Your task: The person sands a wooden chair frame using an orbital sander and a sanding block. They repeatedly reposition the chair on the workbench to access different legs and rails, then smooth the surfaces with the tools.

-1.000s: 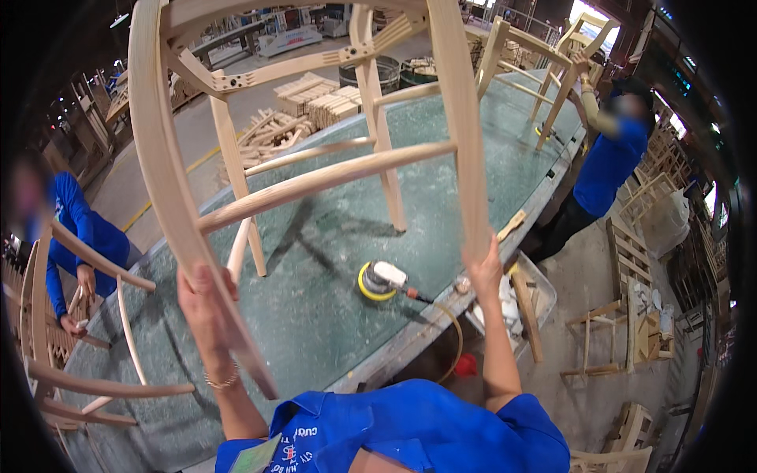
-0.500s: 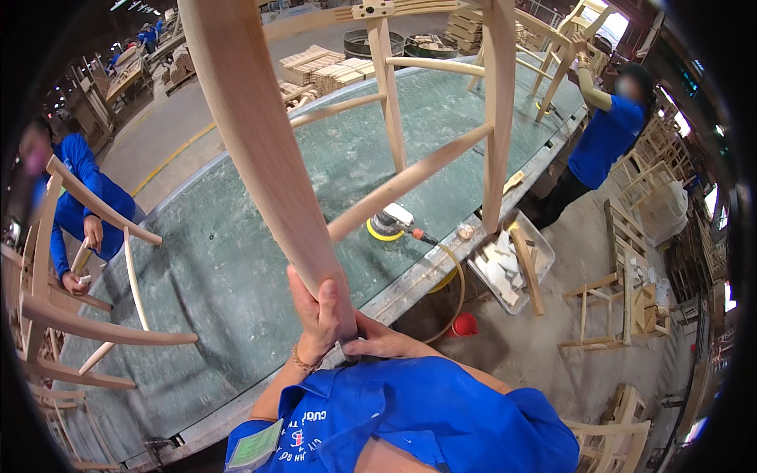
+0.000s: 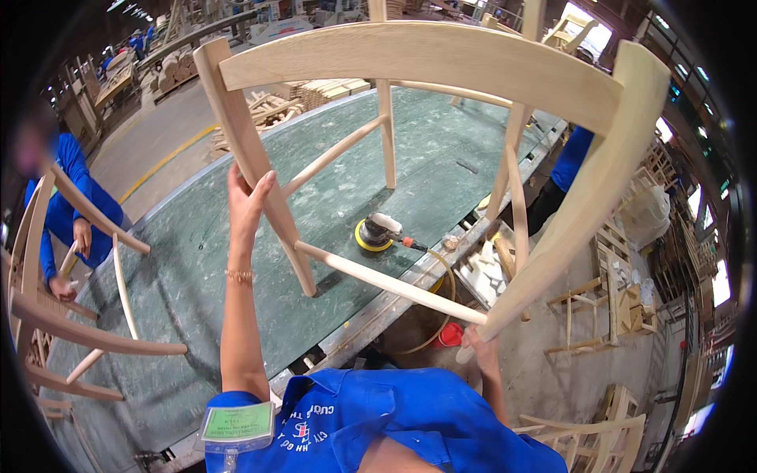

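Note:
An unfinished pale wooden chair frame (image 3: 418,57) stands tilted over the green tabletop, its curved back rail toward me. My left hand (image 3: 247,206) is closed on its left back post, thumb across the near side, the fingers partly hidden. Low on the right post, by the end of a round stretcher, my right hand (image 3: 482,353) grips the wood; some of its fingers are out of sight behind it. Beneath the frame, a round sander (image 3: 378,232) with a yellow pad rests on the tabletop, its hose running off the near edge.
The green worktable (image 3: 339,209) reaches from left to far right. Past its near edge are a bin of white pieces (image 3: 482,272) and a red bucket (image 3: 450,334). A co-worker (image 3: 91,209) handles another chair frame (image 3: 98,339) at left; another person (image 3: 569,162) is partly hidden at right.
The chair frame has been turned so its back rail now faces me. My hands have moved apart, left up one post and right to the other post's lower end.

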The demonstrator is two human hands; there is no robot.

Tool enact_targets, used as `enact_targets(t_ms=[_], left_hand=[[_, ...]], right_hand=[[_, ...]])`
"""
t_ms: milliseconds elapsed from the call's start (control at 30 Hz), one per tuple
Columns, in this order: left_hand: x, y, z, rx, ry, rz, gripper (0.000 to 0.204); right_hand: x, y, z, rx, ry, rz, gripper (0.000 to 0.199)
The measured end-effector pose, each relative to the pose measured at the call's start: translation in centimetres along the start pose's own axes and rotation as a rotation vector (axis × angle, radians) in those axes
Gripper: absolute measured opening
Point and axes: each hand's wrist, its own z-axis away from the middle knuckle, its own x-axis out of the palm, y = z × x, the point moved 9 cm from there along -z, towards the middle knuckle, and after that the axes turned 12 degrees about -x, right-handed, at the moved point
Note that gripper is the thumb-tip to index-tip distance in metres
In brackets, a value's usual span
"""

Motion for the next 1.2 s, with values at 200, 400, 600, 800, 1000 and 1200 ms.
enact_targets(t_ms=[200,400,600,800,1000,1200], left_hand=[[2.2,-6.9,-2.2,-0.25,-0.169,0.283,0.031],[-1.2,-10.6,2.7,-0.325,-0.134,0.374,0.038],[-5.8,-6.9,3.3,-0.106,0.003,0.091,0.048],[-4.4,-2.8,0.4,-0.054,0.093,0.007,0.045],[-5.3,-0.8,-1.8,-0.033,0.151,-0.031,0.044],[-7.7,0.8,-4.1,-0.028,0.195,-0.015,0.046]], right_hand=[[-3.1,-2.9,-2.4,-0.112,0.201,0.167,0.032],[-5.7,-3.8,-2.3,-0.378,0.249,0.565,0.031],[-3.0,-2.6,-5.3,-0.307,0.221,0.373,0.03],[2.9,1.6,-10.9,-0.159,0.017,0.043,0.027],[7.7,-1.9,-15.1,-0.106,-0.054,-0.079,0.025],[8.0,-0.5,-19.2,-0.024,-0.173,-0.167,0.034]])
